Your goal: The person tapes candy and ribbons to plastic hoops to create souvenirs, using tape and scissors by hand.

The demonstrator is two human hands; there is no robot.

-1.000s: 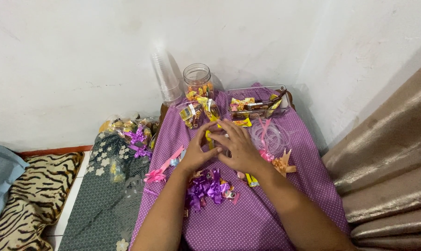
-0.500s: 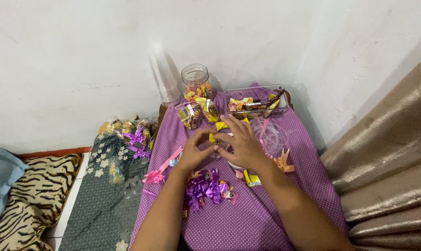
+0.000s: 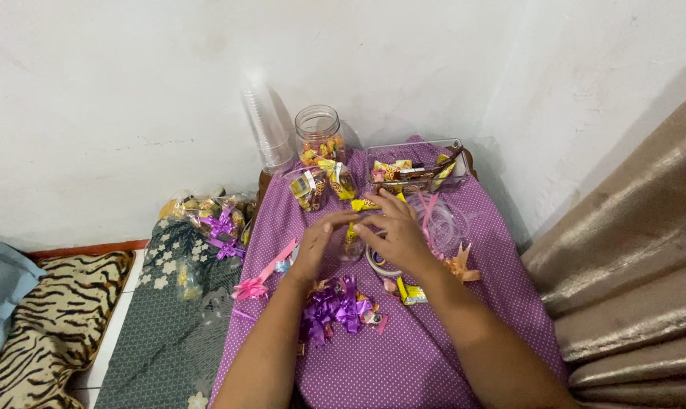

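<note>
Near edge of table (image 3: 403, 363): purple dotted cloth, both my forearms cross it toward centre.

Next out, left of centre: heap of purple ribbon bows (image 3: 334, 307); a pink ribbon bow (image 3: 254, 286) lies at the left edge. A yellow sweet wrapper (image 3: 411, 294) sits just right of the heap.

Centre: left hand (image 3: 316, 244) and right hand (image 3: 400, 235) meet over a small clear plastic cup (image 3: 352, 246) w/ a yellow sweet inside. Left grip: fingers curled round the cup's side, appears to steady it upright; contact partly hidden. Right grip: fingers spread loosely over the cup's far side and a white ring (image 3: 381, 265) beneath; cannot tell whether it clamps anything. My judgement: two-handed hold keeps the light cup from tipping.

Right of hands: orange bow (image 3: 460, 263), then a stack of clear lids (image 3: 441, 220) w/ pink ribbon.

Far edge: filled sweet cups (image 3: 311, 188), glass jar (image 3: 320, 135) part-full, tall stack of clear cups (image 3: 266, 125), clear tray of sweets (image 3: 415, 168). These crowd the far reach.

Off table, left: bag of finished packs (image 3: 210, 220) on the floor mat.
</note>
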